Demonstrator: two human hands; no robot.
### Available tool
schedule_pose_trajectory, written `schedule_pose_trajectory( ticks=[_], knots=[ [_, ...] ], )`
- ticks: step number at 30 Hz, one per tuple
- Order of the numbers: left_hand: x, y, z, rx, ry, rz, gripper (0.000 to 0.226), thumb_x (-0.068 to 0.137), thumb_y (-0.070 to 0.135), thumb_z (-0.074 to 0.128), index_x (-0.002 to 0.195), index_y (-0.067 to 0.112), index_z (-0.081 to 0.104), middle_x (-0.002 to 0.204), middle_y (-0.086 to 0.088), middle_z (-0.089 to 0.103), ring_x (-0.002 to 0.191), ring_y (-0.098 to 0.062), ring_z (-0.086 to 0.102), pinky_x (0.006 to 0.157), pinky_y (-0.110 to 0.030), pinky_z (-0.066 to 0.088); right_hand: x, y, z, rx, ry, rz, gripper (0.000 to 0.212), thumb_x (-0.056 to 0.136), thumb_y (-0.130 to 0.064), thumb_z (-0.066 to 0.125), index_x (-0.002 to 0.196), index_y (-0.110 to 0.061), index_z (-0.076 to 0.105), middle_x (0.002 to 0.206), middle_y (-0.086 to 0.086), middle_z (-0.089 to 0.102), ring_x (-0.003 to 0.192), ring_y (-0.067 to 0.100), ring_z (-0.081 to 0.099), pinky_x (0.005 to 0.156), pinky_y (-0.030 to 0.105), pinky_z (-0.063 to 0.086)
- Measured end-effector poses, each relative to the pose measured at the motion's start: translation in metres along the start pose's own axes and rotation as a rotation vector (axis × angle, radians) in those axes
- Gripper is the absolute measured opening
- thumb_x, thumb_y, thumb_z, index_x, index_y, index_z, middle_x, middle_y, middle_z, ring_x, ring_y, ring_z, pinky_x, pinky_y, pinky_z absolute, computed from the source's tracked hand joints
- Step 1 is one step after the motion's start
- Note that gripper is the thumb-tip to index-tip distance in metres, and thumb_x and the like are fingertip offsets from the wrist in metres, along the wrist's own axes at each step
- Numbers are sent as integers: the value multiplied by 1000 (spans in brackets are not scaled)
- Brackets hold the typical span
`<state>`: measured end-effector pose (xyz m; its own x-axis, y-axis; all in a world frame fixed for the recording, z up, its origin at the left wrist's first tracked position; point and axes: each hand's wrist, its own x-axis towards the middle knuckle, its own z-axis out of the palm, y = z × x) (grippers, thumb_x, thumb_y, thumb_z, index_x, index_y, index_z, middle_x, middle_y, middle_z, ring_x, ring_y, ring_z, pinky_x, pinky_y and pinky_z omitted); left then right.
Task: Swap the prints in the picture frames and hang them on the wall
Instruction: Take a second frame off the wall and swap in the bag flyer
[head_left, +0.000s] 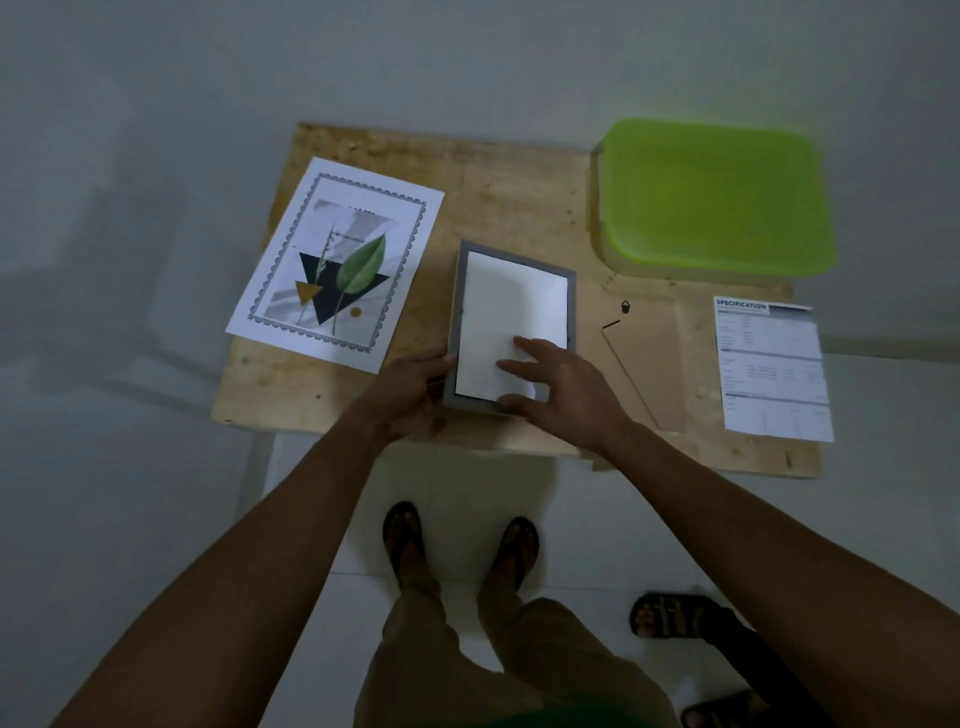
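Observation:
A grey picture frame (462, 291) lies flat in the middle of the wooden table (509, 176). A blank white sheet (511, 306) fills its opening. My left hand (410, 392) holds the frame's near left edge, thumb on the rim. My right hand (558, 387) lies on the sheet's near right part with fingers spread and straight. A leaf print (337, 260) with an ornate border lies loose to the left of the frame. The frame's brown backing board (649, 358) with its stand leg lies to the right.
A green plastic lid (714, 200) covers a container at the back right. A printed specification sheet (771, 366) lies at the table's right edge. A small black hanger clip (625, 306) sits by the backing board. Another person's sandalled feet (675, 616) stand on the floor at lower right.

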<state>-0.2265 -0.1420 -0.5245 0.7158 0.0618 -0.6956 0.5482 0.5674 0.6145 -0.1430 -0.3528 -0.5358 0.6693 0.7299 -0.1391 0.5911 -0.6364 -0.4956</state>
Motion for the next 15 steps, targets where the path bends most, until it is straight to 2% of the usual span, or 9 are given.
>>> schedule_pose_trajectory(
  ticks=[6,10,15],
  knots=[
    [5,1,-8,-79,-64,-19,34,103,12,46,133,0,57,119,-17,67,99,-24,69,72,-30,61,6,-10,3,45,57,35,41,89,-50,70,126,-33,70,150,-2,52,136,21,46,106,37,42],
    [10,1,-14,-124,-103,-28,35,102,13,49,134,-1,56,129,-21,63,110,-27,66,84,-33,60,7,-14,3,76,90,37,37,88,-51,71,121,-33,73,146,-4,56,133,20,48,103,38,44],
    [12,3,-14,-139,-141,-5,32,102,11,47,129,-1,59,125,-20,65,107,-25,68,90,-34,58,8,-22,6,77,151,-14,34,86,-50,73,114,-31,77,139,-5,62,125,20,55,98,36,48]
  ],
)
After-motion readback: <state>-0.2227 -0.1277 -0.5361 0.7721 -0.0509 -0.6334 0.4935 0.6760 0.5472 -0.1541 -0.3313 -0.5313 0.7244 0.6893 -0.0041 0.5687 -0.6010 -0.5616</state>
